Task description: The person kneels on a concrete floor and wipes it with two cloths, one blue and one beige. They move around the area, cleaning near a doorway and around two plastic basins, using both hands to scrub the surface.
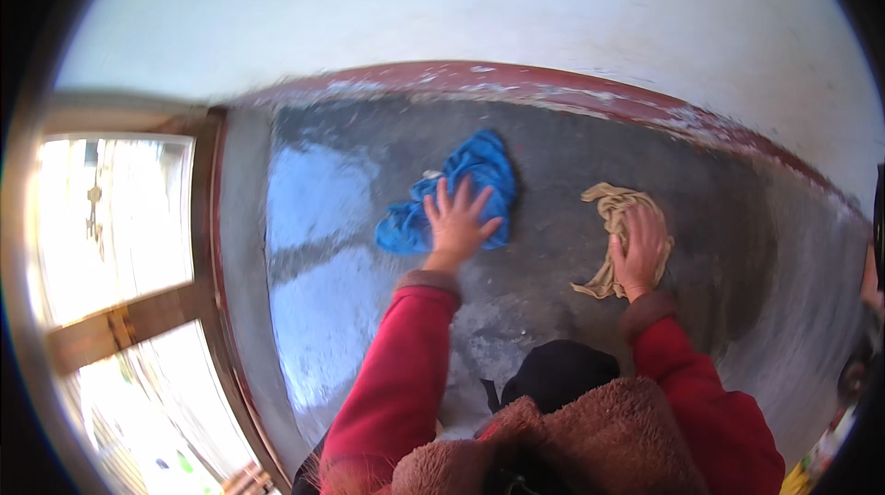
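Observation:
A crumpled blue cloth point(487, 160) lies on the wet-looking concrete floor point(546, 142) in front of me. My left hand point(458, 218) is over its lower middle, palm down with the fingers spread; whether it presses on the cloth is hard to tell. To the right, a twisted tan cloth point(612, 201) rests on the same floor. Flat on top of that cloth is my right hand point(639, 246), its fingers close together and not curled round the fabric. Both forearms are in red sleeves with brown cuffs.
A white wall point(449, 4) with a chipped dark red skirting band point(484, 77) runs along the far side. At the left stands a wood-framed glazed door or window point(200, 218) beside a grey sill strip point(249, 218). Partly hidden items are at the lower right edge.

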Demonstrator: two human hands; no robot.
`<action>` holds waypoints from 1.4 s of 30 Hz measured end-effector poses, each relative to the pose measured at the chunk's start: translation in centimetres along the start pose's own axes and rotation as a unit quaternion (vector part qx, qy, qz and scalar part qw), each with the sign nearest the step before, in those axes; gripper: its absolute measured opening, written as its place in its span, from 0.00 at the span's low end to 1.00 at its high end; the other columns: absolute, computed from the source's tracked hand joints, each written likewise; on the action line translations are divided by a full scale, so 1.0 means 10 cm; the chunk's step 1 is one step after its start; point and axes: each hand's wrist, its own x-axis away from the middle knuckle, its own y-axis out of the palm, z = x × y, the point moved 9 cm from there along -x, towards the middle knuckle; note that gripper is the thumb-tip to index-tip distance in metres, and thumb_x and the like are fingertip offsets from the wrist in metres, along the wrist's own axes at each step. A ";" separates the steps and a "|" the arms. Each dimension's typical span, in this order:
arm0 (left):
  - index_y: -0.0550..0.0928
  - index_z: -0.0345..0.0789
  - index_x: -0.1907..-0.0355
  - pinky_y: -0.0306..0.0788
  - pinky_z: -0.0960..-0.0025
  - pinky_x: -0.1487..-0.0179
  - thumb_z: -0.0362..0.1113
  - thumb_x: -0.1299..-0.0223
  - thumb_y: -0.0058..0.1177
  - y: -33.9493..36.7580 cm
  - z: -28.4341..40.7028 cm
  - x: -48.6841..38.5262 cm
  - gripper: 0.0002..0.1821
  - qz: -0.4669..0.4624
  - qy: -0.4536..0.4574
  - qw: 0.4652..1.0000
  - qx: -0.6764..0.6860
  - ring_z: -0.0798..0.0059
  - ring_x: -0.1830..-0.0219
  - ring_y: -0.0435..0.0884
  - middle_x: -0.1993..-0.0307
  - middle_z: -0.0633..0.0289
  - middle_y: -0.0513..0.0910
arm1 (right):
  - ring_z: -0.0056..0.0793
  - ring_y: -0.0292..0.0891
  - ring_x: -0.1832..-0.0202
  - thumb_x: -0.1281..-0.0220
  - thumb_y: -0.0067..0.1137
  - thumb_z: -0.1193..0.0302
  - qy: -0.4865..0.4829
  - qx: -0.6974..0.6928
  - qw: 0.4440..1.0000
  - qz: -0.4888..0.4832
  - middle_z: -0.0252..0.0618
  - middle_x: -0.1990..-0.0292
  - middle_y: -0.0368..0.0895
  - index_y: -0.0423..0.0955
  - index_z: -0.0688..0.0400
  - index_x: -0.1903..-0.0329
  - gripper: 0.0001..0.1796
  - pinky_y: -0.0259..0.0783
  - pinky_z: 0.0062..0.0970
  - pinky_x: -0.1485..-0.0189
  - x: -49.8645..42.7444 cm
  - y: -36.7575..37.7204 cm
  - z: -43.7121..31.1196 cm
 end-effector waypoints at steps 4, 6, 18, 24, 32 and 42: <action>0.73 0.61 0.24 0.43 0.23 0.23 0.68 0.37 0.59 0.06 0.26 0.66 0.39 0.055 -0.025 0.996 0.058 0.39 0.16 0.48 0.19 0.60 0.62 | 0.50 0.59 0.21 0.28 0.57 0.54 -0.027 0.055 0.998 -0.028 0.46 0.24 0.67 0.69 0.53 0.24 0.34 0.55 0.55 0.22 0.05 0.09 -0.01; 0.73 0.63 0.24 0.41 0.25 0.22 0.69 0.38 0.59 0.20 0.28 1.33 0.39 0.058 -0.046 0.994 0.077 0.42 0.16 0.47 0.21 0.63 0.65 | 0.50 0.60 0.22 0.26 0.55 0.54 -0.043 0.072 0.996 -0.027 0.47 0.24 0.67 0.68 0.54 0.23 0.33 0.56 0.54 0.22 0.09 0.18 0.07; 0.63 0.50 0.17 0.37 0.21 0.23 0.71 0.28 0.43 1.11 -1.09 5.83 0.43 0.002 -0.773 0.621 0.131 0.27 0.17 0.39 0.13 0.56 0.42 | 0.51 0.66 0.25 0.19 0.49 0.55 -0.072 0.082 0.994 0.021 0.50 0.26 0.71 0.70 0.58 0.26 0.29 0.60 0.51 0.23 0.08 0.21 0.06; 0.73 0.47 0.23 0.32 0.22 0.23 0.66 0.32 0.54 0.99 -0.77 4.84 0.40 0.089 -0.608 0.786 0.071 0.32 0.16 0.36 0.14 0.54 0.47 | 0.55 0.56 0.20 0.26 0.55 0.52 -0.116 0.053 0.988 -0.091 0.53 0.24 0.66 0.65 0.60 0.23 0.37 0.51 0.57 0.19 0.75 0.81 -1.49; 0.70 0.55 0.21 0.34 0.33 0.18 0.58 0.34 0.59 1.02 -0.50 5.32 0.39 0.083 -0.493 0.862 0.087 0.43 0.14 0.41 0.17 0.62 0.60 | 0.45 0.52 0.17 0.37 0.66 0.50 -0.572 -0.177 0.754 -0.272 0.39 0.19 0.61 0.69 0.43 0.24 0.39 0.45 0.55 0.17 3.00 0.80 -4.06; 0.54 0.57 0.15 0.38 0.26 0.21 0.67 0.25 0.43 1.78 -0.73 7.14 0.41 0.026 -0.784 0.613 0.097 0.35 0.15 0.36 0.13 0.66 0.43 | 0.53 0.67 0.27 0.29 0.57 0.49 -0.110 0.067 0.990 0.050 0.52 0.31 0.74 0.75 0.59 0.33 0.32 0.64 0.50 0.26 -0.24 0.68 -1.16</action>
